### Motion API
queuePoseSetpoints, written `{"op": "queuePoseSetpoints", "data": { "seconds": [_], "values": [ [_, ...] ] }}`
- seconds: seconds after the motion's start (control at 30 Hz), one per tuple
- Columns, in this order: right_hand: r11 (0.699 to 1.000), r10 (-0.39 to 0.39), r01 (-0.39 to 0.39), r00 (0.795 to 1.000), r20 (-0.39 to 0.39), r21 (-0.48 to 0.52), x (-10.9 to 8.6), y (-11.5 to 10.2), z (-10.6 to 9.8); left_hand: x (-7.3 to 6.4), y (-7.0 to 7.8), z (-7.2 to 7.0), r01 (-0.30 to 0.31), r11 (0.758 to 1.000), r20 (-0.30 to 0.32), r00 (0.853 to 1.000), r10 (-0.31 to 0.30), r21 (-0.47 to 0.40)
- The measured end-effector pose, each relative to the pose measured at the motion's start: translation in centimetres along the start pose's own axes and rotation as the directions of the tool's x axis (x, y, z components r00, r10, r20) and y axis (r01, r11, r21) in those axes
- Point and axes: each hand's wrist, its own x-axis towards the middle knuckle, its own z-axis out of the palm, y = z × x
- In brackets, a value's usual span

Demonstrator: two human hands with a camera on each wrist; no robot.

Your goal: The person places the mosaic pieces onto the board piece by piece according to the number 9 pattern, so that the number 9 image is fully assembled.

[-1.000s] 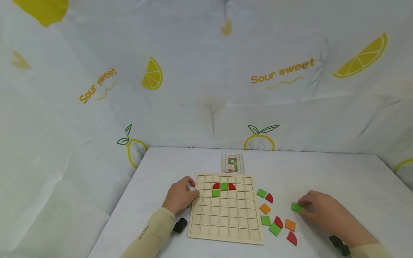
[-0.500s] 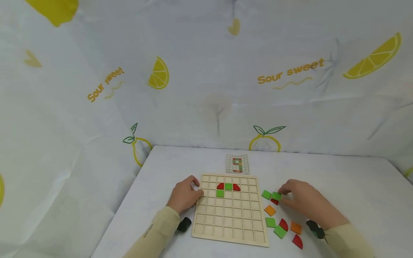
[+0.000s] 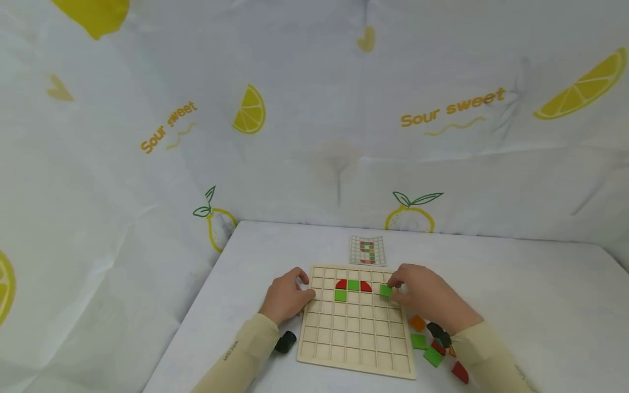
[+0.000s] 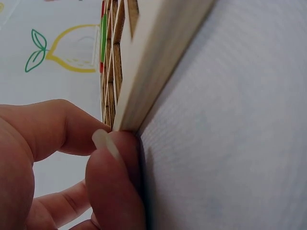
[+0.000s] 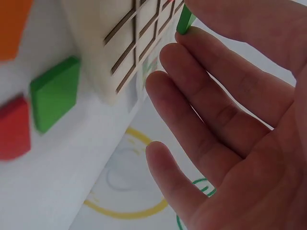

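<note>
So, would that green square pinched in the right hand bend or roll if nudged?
The green square is probably stiff, since it looks flat and straight-edged in the right hand. Likely light, being small and thin. With straight sides, it would probably slide rather than roll, perhaps catching on the gridded board.

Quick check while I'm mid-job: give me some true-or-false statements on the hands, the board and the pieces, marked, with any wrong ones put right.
1. The right hand pinches a green tile. True.
2. The left hand holds a red piece. False: it holds the left edge of the wooden board.
3. The patterned card lies beyond the board's far edge. True.
4. The middle cells of the board are filled. False: they are bare.
5. A green square sits between two red quarter-round pieces on the board. True.
6. The loose pieces lie left of the board. False: those that show lie on its right.
</note>
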Motion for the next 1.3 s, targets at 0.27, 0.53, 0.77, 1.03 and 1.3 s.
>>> {"op": "queuePoseSetpoints", "data": {
  "seconds": [0.27, 0.53, 0.77, 1.03, 1.3],
  "values": [
    [0.998, -0.064, 0.064, 0.998, 0.007, -0.024, 1.4, -2.4, 1.1, 0.2, 0.0, 0.0, -0.006, 1.0, -0.003, 1.0, 0.006, 0.003],
    [0.993, -0.1, 0.099, 0.995, -0.004, -0.057, 1.5, -2.4, 2.0, 0.0, 0.2, 0.0, -0.02, 1.0, 0.007, 1.0, 0.02, -0.017],
    [0.992, -0.109, 0.108, 0.994, -0.008, -0.07, 1.6, -2.4, 2.2, 0.1, 0.0, -0.1, -0.012, 1.0, 0.005, 1.0, 0.012, -0.015],
    [0.987, -0.137, 0.134, 0.99, -0.03, -0.091, 1.5, -2.5, 2.4, 0.2, -0.3, -0.1, -0.039, 0.999, -0.002, 0.999, 0.039, -0.016],
    [0.988, -0.13, 0.127, 0.991, -0.034, -0.091, 1.6, -2.5, 2.5, 0.2, -0.3, -0.1, -0.037, 0.999, 0.0, 0.999, 0.037, -0.013]
  ]
}}
